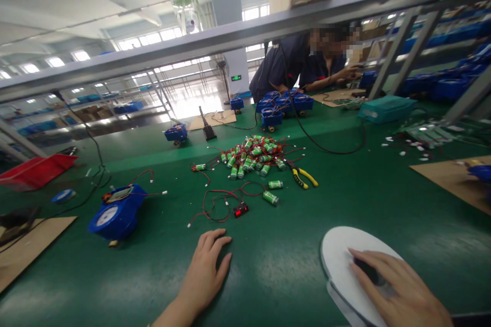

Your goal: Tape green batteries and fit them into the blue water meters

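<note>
Right hand on white reel, left hand parked flat-ish on the bench, holding nothing.

Right hand [399, 286] lies over the white reel [339, 248] at the near right of the green bench [276, 265]; fingers arch around its dark centre, likely to steady or turn it. Can't tell from here if they grip. Left hand [205, 263]: palm down, fingers loosely spread, thumb apart, probably just bracing. Just beyond it, the small red-digit panel meter [241, 209] with its red and black leads, presumably kept close for quick checks. Two loose green cells [271, 198] sit beside it, apart from the wired cell pile [251, 156]; maybe sorted out. Yellow-handled pliers [303, 178] at the pile's edge, within easy reach. Blue water meter [118, 214] off left, leads splayed, connectors accessible.
</note>
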The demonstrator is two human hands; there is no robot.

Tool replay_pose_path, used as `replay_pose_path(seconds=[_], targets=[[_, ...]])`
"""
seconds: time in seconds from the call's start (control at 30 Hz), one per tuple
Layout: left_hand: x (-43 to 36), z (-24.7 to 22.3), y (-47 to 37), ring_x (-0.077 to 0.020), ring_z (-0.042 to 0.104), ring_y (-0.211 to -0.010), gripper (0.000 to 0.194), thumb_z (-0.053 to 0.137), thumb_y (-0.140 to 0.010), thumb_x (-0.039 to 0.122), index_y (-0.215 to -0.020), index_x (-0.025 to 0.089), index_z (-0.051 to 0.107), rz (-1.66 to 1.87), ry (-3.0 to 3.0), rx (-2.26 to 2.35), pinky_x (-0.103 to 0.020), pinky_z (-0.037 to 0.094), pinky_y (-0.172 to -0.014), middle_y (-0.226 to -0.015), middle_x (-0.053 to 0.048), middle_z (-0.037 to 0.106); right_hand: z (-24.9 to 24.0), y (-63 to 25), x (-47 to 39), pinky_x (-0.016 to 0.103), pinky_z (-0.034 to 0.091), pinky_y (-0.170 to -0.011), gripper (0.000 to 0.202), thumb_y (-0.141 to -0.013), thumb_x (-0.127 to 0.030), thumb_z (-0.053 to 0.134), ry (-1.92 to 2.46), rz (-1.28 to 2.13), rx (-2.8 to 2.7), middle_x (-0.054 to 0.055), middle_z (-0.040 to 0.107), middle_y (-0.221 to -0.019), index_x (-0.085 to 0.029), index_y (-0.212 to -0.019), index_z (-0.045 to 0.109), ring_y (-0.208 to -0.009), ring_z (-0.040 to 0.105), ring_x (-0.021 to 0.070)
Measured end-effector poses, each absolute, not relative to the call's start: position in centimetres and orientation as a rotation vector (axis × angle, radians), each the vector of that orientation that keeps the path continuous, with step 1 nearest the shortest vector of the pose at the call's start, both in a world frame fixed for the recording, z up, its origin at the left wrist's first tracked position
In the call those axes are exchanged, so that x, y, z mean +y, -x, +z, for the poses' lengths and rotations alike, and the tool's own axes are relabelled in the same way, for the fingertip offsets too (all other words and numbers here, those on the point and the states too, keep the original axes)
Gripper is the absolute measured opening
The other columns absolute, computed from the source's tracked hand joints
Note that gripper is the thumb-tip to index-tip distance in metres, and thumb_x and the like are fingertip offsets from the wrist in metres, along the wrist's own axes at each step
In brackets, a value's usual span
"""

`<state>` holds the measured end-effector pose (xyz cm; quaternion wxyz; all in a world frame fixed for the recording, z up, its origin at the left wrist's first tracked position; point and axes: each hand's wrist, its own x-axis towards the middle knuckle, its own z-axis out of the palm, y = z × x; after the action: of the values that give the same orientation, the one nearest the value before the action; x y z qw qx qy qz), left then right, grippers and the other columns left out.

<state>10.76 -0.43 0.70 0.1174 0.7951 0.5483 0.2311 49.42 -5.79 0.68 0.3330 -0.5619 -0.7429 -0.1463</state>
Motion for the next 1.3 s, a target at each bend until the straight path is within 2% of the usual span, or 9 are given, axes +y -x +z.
replay_pose_path(seconds=[0.17,0.47,0.67,0.8,1.1,1.3], targets=[[-0.4,0.5,-10.7,-0.0238,0.044,-0.124,0.029,0.048,-0.091,0.023,-0.118,0.028,0.055,0.655,-2.322,1.606,-0.048,0.044,-0.106,-0.13,-0.006,0.052,0.6,-49.4,-5.9,0.041,0.049,-0.08,0.041,-0.098,-0.051,0.042,1.513,-0.348,-1.88,0.007,0.068,-0.094,-0.018,-0.096,0.067,-0.089,0.064,0.0252],[-0.4,0.8,-10.8,-0.0264,0.049,-0.12,0.029,0.05,-0.089,0.021,-0.117,0.026,0.058,0.722,-2.355,1.59,-0.051,0.047,-0.102,-0.127,-0.008,0.055,1.5,-48.8,-5.7,0.039,0.051,-0.076,0.045,-0.099,-0.052,0.038,1.545,-0.37,-1.839,0.005,0.069,-0.09,-0.02,-0.092,0.07,-0.086,0.065,0.0238],[-0.4,0.8,-10.8,-0.0252,0.047,-0.122,0.028,0.049,-0.09,0.023,-0.116,0.027,0.057,0.696,-2.34,1.604,-0.049,0.046,-0.104,-0.128,-0.007,0.054,1.9,-48.4,-5.8,0.035,0.049,-0.068,0.044,-0.101,-0.049,0.035,1.592,-0.438,-1.826,0.005,0.068,-0.091,-0.017,-0.104,0.065,-0.076,0.065,0.0202],[-0.4,0.8,-10.8,-0.0245,0.045,-0.124,0.028,0.048,-0.091,0.024,-0.117,0.027,0.056,0.674,-2.325,1.601,-0.049,0.045,-0.105,-0.129,-0.007,0.053,1.7,-48.2,-5.8,0.034,0.047,-0.074,0.045,-0.102,-0.046,0.032,1.591,-0.498,-1.842,0.007,0.067,-0.092,-0.013,-0.112,0.06,-0.078,0.065,0.0207],[-0.4,0.8,-10.8,-0.0254,0.048,-0.121,0.029,0.05,-0.089,0.023,-0.116,0.027,0.058,0.699,-2.352,1.606,-0.048,0.047,-0.103,-0.128,-0.007,0.054,1.6,-47.9,-5.9,0.037,0.044,-0.085,0.041,-0.102,-0.038,0.03,1.611,-0.545,-1.888,0.008,0.067,-0.106,-0.013,-0.123,0.055,-0.084,0.065,0.0216],[-0.3,0.5,-10.7,-0.0252,0.048,-0.121,0.03,0.05,-0.089,0.022,-0.117,0.028,0.057,0.696,-2.374,1.609,-0.048,0.047,-0.103,-0.128,-0.007,0.054,1.0,-48.3,-6.2,0.036,0.045,-0.083,0.04,-0.101,-0.035,0.028,1.679,-0.584,-1.883,0.006,0.067,-0.108,-0.014,-0.125,0.053,-0.086,0.066,0.0214]])
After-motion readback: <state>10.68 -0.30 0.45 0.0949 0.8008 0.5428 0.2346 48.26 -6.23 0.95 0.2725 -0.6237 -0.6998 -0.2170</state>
